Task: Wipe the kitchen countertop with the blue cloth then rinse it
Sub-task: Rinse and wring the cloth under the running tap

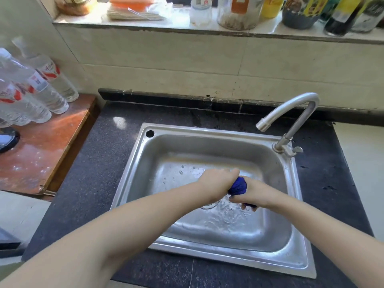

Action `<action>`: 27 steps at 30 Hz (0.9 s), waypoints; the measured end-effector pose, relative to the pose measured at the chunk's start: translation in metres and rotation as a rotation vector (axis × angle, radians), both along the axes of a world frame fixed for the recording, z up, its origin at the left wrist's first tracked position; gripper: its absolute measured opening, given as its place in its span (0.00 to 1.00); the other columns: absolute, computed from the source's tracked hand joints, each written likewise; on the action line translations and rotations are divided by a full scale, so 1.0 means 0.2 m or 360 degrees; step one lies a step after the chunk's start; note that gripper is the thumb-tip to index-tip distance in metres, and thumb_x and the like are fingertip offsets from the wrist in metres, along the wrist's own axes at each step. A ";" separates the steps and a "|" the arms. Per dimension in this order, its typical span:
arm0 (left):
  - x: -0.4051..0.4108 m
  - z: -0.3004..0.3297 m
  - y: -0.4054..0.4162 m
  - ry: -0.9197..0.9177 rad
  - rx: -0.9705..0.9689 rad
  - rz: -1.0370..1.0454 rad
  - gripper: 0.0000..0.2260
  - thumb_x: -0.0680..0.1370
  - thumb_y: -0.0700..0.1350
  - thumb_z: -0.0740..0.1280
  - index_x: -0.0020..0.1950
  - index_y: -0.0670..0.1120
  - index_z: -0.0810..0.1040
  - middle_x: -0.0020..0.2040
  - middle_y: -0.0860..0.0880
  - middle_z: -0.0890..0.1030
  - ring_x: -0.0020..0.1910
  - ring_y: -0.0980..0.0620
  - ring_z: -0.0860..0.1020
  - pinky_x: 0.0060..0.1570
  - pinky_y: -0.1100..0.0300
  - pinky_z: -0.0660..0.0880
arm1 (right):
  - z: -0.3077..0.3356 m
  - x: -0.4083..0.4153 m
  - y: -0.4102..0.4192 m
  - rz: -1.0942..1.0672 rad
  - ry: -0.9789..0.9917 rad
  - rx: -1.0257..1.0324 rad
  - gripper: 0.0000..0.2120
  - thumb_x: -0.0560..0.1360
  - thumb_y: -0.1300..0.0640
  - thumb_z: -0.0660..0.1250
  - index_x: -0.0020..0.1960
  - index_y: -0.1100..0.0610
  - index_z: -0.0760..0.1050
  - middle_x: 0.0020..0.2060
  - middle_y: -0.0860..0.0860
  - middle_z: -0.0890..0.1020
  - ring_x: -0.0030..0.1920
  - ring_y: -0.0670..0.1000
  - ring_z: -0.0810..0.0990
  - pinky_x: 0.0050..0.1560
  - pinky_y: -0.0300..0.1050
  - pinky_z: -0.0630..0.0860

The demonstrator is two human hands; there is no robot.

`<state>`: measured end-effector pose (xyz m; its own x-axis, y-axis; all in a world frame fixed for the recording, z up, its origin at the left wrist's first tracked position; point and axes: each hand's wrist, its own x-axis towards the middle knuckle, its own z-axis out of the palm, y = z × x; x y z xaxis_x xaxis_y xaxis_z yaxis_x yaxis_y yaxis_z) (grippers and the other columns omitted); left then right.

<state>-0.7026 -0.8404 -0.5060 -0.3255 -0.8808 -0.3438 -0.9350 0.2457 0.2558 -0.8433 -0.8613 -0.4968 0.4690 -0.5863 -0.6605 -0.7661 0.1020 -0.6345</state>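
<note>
The blue cloth is bunched into a tight roll over the middle of the steel sink. My left hand grips its left end and my right hand grips its right end, so only a short twisted stretch shows between them. A bit of blue also pokes out under my right hand. Water lies rippling on the sink floor below the cloth. The dark speckled countertop surrounds the sink. No water runs from the curved tap at the back right.
Several clear water bottles stand on a reddish wooden board at the left. A ledge along the back wall holds jars, bottles and an orange sponge. The tap's handle sits at the sink's back right corner.
</note>
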 end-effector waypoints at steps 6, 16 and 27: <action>0.12 0.20 -0.05 0.0946 0.1155 0.0528 0.45 0.70 0.47 0.74 0.75 0.54 0.45 0.56 0.48 0.76 0.50 0.49 0.79 0.46 0.56 0.78 | 0.09 -0.06 -0.10 0.0875 0.0261 -0.1405 0.13 0.67 0.57 0.68 0.49 0.53 0.69 0.41 0.48 0.78 0.41 0.55 0.78 0.33 0.46 0.72; -0.01 0.02 -0.02 0.0493 0.0496 0.0621 0.11 0.69 0.39 0.66 0.34 0.46 0.65 0.30 0.49 0.70 0.30 0.48 0.69 0.27 0.61 0.62 | 0.08 0.10 -0.14 0.1085 0.0885 -0.1091 0.05 0.73 0.57 0.59 0.48 0.56 0.69 0.42 0.54 0.78 0.39 0.57 0.75 0.34 0.44 0.67; 0.11 -0.22 0.14 -0.0366 0.0119 -0.0212 0.12 0.76 0.35 0.60 0.59 0.39 0.69 0.52 0.41 0.79 0.42 0.42 0.72 0.37 0.55 0.64 | -0.31 0.18 0.21 -0.0151 0.0206 -0.0014 0.10 0.68 0.65 0.62 0.31 0.56 0.63 0.26 0.49 0.67 0.26 0.48 0.63 0.26 0.40 0.57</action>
<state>-0.6798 -0.8122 -0.5498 -0.3428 -0.8048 -0.4845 -0.9313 0.3590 0.0626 -0.8080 -0.8185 -0.5597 0.3225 -0.6299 -0.7065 -0.8287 0.1728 -0.5324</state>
